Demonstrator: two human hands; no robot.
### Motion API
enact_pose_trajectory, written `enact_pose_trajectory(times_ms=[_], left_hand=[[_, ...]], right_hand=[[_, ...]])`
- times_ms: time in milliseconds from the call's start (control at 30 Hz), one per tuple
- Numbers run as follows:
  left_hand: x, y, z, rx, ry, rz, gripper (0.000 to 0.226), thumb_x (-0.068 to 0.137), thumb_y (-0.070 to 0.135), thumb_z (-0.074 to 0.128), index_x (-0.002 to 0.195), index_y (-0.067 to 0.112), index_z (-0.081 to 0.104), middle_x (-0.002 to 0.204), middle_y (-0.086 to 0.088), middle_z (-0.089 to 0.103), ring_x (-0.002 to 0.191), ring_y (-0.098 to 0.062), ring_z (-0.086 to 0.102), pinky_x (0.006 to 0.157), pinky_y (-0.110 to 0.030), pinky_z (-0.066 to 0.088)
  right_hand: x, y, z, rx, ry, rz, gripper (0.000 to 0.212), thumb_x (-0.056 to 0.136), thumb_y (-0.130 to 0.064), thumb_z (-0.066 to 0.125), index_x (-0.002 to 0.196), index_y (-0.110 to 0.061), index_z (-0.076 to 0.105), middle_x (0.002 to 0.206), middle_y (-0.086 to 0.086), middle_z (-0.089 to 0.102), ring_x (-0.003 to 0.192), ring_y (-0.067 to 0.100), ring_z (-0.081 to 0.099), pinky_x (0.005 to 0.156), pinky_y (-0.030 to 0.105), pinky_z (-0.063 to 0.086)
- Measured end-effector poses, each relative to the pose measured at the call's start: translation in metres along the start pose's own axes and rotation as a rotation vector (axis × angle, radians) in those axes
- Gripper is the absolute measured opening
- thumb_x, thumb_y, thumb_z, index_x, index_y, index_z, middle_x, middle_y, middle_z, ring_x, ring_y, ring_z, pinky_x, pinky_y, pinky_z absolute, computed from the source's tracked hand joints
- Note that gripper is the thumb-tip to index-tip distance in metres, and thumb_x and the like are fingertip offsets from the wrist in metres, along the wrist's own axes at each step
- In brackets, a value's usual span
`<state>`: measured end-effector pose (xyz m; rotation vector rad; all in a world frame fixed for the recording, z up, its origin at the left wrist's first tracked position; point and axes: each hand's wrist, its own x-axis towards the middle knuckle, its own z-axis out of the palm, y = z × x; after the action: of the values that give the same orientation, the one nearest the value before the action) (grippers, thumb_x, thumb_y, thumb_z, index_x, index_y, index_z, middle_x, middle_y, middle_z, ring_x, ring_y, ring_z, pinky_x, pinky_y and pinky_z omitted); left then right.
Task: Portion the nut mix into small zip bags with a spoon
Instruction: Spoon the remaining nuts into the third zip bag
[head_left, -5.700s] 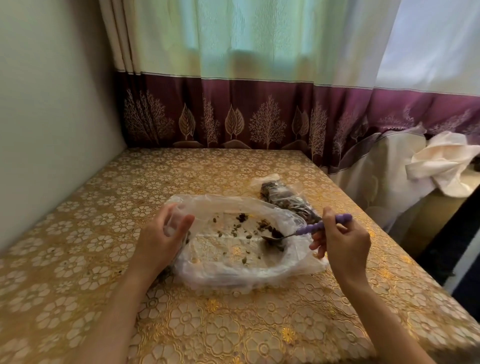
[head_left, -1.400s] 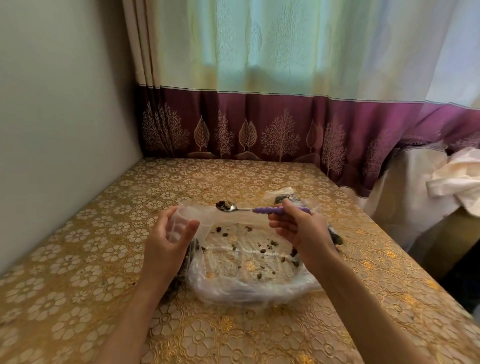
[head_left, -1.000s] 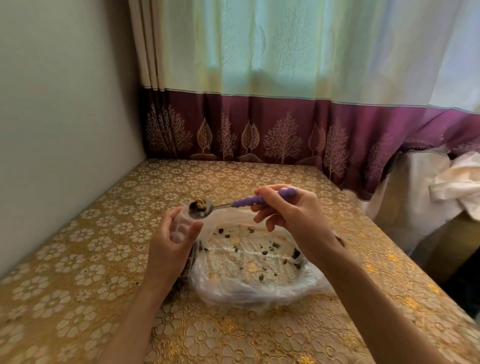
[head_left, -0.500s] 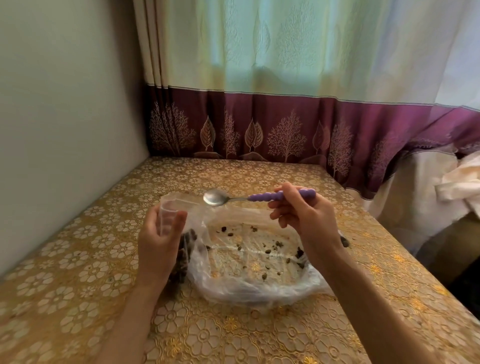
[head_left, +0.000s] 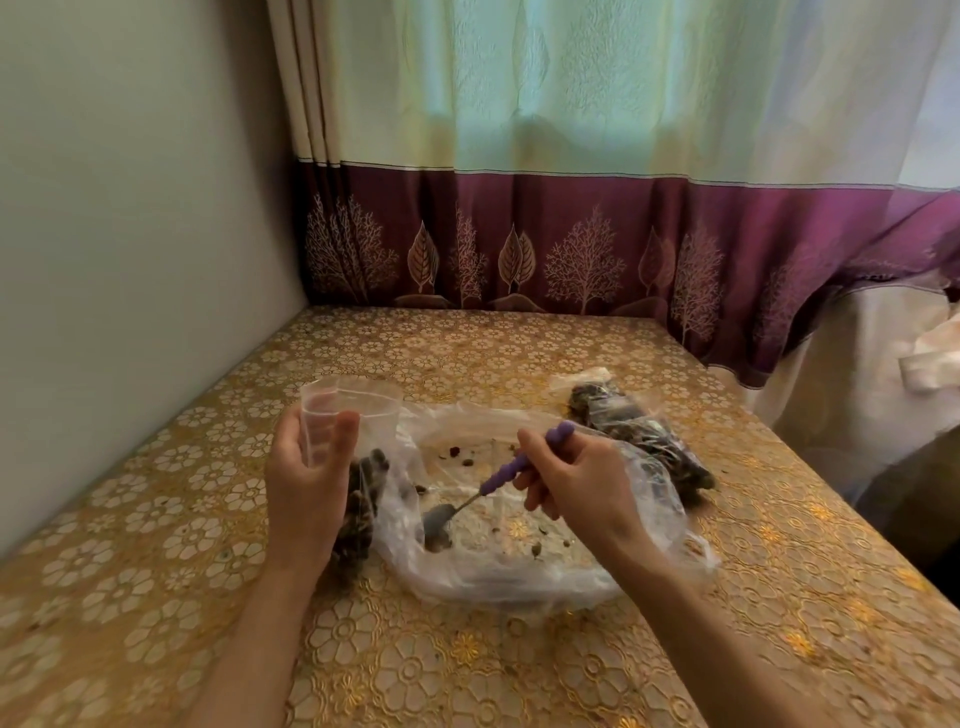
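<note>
Half a second ago the spoon (head_left: 470, 499) was held level above the mouth of the small zip bag (head_left: 347, 415), with an empty bowl. Now it is lowered and tilted down, and its bowl touches the bottom of the large clear bag (head_left: 519, 566), near the left side. The small zip bag stays upright and open in about the same place.

I count one spoon with a purple handle, one large clear bag spread flat with only scattered pieces of nut mix (head_left: 535, 548) inside, one small zip bag in the hand, and one filled bag (head_left: 636, 436) lying on the table (head_left: 156, 519) behind the right hand.

The left hand (head_left: 306, 483) is raised with the palm turned inward; its thumb and fingers curl around the small zip bag and grip it below the opening. The dark nuts fill the lower part of this bag. The right hand (head_left: 576, 480) pinches the spoon handle between thumb and fingers, with the wrist bent down over the large bag.
</note>
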<state>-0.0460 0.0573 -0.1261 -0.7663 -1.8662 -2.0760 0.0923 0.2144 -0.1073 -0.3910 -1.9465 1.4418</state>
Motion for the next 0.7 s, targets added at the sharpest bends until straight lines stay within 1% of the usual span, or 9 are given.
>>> enact_pose_trajectory(times_ms=[67,133,200,267,333,400,533,633,700], left_hand=[[-0.001,0.0,0.0,-0.004,-0.009,0.002,0.089,0.055,0.087,0.047,0.112,0.019,0.051,0.094,0.01,0.062,0.077,0.01,0.062,0.06,-0.005,0.047],[-0.001,0.0,0.001,-0.002,-0.011,0.006,0.086,0.056,0.086,0.048,0.11,0.02,0.051,0.092,0.009,0.063,0.075,0.01,0.062,0.059,-0.005,0.046],[-0.001,0.001,0.001,-0.008,-0.01,0.006,0.079,0.056,0.086,0.049,0.106,0.024,0.051,0.09,0.009,0.063,0.074,0.009,0.062,0.059,-0.006,0.046],[-0.002,0.002,0.002,-0.006,-0.008,0.009,0.071,0.056,0.085,0.049,0.102,0.03,0.051,0.088,0.009,0.062,0.072,0.008,0.062,0.057,-0.006,0.047],[-0.002,0.002,0.003,0.004,-0.008,0.022,0.071,0.057,0.086,0.048,0.101,0.031,0.052,0.086,0.01,0.062,0.07,0.008,0.062,0.056,-0.007,0.047],[-0.002,0.003,0.003,0.01,-0.017,0.029,0.077,0.057,0.086,0.047,0.105,0.026,0.053,0.086,0.01,0.062,0.069,0.008,0.061,0.056,-0.007,0.047],[-0.004,0.004,0.004,0.011,-0.018,0.035,0.063,0.059,0.084,0.048,0.098,0.035,0.051,0.083,0.009,0.062,0.063,0.008,0.06,0.052,-0.007,0.045],[-0.004,0.004,0.004,0.006,-0.01,0.042,0.064,0.061,0.081,0.048,0.101,0.031,0.052,0.083,0.009,0.061,0.064,0.009,0.06,0.054,-0.006,0.045],[-0.004,0.003,0.005,0.006,-0.005,0.056,0.073,0.063,0.077,0.049,0.107,0.019,0.053,0.083,0.01,0.06,0.064,0.01,0.059,0.054,-0.005,0.045]], right_hand=[[0.001,0.004,0.011,0.05,0.01,0.032,0.045,0.095,-0.017,0.053,0.053,-0.015,0.067,0.061,0.005,0.072,0.046,0.017,0.059,0.041,0.023,0.044],[0.002,0.008,0.021,0.116,0.033,0.08,0.049,0.096,-0.017,0.053,0.049,-0.015,0.069,0.062,0.007,0.071,0.047,0.018,0.06,0.043,0.023,0.047],[0.002,0.013,0.03,0.162,0.035,0.127,0.048,0.096,-0.019,0.053,0.052,-0.014,0.071,0.065,0.009,0.072,0.05,0.019,0.061,0.048,0.025,0.051],[0.002,0.018,0.035,0.196,0.029,0.165,0.043,0.096,-0.021,0.052,0.06,-0.01,0.074,0.069,0.01,0.073,0.053,0.019,0.062,0.053,0.027,0.054],[0.002,0.023,0.037,0.241,-0.002,0.212,0.038,0.095,-0.02,0.053,0.067,-0.006,0.076,0.074,0.012,0.074,0.057,0.017,0.063,0.055,0.025,0.054],[0.003,0.028,0.036,0.296,-0.053,0.282,0.034,0.094,-0.016,0.054,0.071,-0.005,0.077,0.08,0.015,0.074,0.063,0.017,0.064,0.059,0.023,0.055],[0.004,0.034,0.03,0.44,-0.165,0.426,0.028,0.094,-0.013,0.056,0.081,0.0,0.076,0.084,0.014,0.074,0.064,0.011,0.065,0.064,0.017,0.055],[0.004,0.035,0.029,0.503,-0.213,0.479,0.035,0.094,-0.011,0.054,0.068,-0.011,0.078,0.075,0.008,0.074,0.064,0.008,0.066,0.065,0.017,0.055],[0.004,0.034,0.029,0.549,-0.228,0.517,0.041,0.094,-0.01,0.052,0.063,-0.013,0.078,0.074,0.006,0.074,0.064,0.007,0.066,0.064,0.016,0.055]])
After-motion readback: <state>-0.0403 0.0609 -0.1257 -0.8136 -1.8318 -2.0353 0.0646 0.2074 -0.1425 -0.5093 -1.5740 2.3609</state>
